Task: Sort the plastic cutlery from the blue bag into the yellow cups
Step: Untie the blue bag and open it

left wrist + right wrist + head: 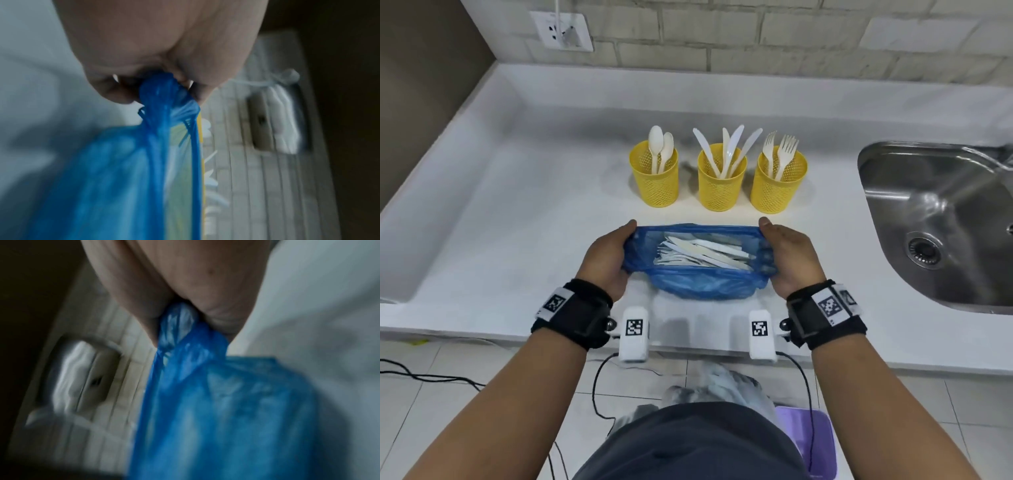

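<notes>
Nearest, the left hand (606, 260) and right hand (792, 258) each pinch a gathered end of the thin translucent blue plastic bag (702, 284), stretching its mouth wide over the white counter (517, 222) with white plastic cutlery (702, 255) lying loose inside. Just beyond stand three yellow perforated cups (719, 181), already holding spoons, knives and forks in turn. The step looks like opening the bag; next, one hand must let go and lift a piece out.

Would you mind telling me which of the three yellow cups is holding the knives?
The middle yellow cup holds the knives. The left cup holds spoons, and the right cup, nearest the sink, holds forks.
</notes>
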The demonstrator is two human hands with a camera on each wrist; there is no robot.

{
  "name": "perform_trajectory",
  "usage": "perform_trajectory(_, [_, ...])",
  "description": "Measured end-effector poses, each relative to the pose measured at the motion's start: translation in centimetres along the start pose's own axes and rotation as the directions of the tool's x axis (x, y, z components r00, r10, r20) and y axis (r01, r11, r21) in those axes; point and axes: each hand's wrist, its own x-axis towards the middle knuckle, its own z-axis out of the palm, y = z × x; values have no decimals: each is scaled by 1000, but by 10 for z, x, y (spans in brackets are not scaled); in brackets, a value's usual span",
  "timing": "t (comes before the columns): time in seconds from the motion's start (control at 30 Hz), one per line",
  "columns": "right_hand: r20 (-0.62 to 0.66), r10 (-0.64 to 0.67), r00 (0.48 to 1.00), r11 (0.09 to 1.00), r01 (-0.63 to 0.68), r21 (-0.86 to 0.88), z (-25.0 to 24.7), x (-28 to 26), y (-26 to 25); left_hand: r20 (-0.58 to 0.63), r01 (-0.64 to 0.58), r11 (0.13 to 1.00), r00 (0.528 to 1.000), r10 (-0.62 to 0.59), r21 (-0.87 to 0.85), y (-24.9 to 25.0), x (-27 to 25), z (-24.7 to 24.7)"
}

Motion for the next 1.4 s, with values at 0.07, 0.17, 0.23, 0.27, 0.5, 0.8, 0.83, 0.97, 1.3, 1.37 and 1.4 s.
perform_trajectory(0.07, [97, 231, 968, 942, -247, 227, 4, -2, -7, 15, 129, 984, 992, -128, -119, -2, 5, -4])
perform_trajectory(0.17, [123, 116, 986, 993, -118, 3, 5, 3, -11, -6, 11, 984, 1000, -10, 179, 3, 5, -2])
perform_trajectory(0.23, [126, -80, 989, 947, 115, -301, 4, 3, -11, 39, -177, 851, 983, 181, 494, 8, 1, -2])
perform_trajectory(0.27, [141, -161, 977, 902, 203, -380, 4, 6, -10, 80, -261, 769, 961, 266, 584, 12, 0, -1])
perform_trajectory(0.5, [141, 121, 983, 981, -140, 135, 9, 11, -23, -50, -82, 858, 991, 124, 507, 33, 12, 13])
perform_trajectory(0.8, [102, -248, 963, 668, 246, -702, -7, 11, -18, 158, -293, 526, 945, 287, 798, 21, 12, 3])
perform_trajectory(0.83, [128, -282, 951, 653, 288, -701, -6, 12, -17, 183, -335, 494, 926, 331, 802, 22, 12, 5])
perform_trajectory(0.97, [79, -187, 979, 898, 203, -391, -2, 21, -22, 78, -261, 684, 955, 286, 681, 32, 14, 19])
perform_trajectory(1.3, [53, -159, 986, 636, 143, -758, -18, -6, -10, -68, -18, 542, 988, 138, 840, 17, 1, 2])
perform_trajectory(1.37, [100, -130, 986, 549, 156, -821, -20, -15, -8, -17, -33, 398, 992, 122, 917, 14, -9, -2])
perform_trajectory(1.4, [114, -118, 986, 540, 160, -826, -20, -18, -6, 5, -33, 322, 996, 87, 946, 12, -13, -1])
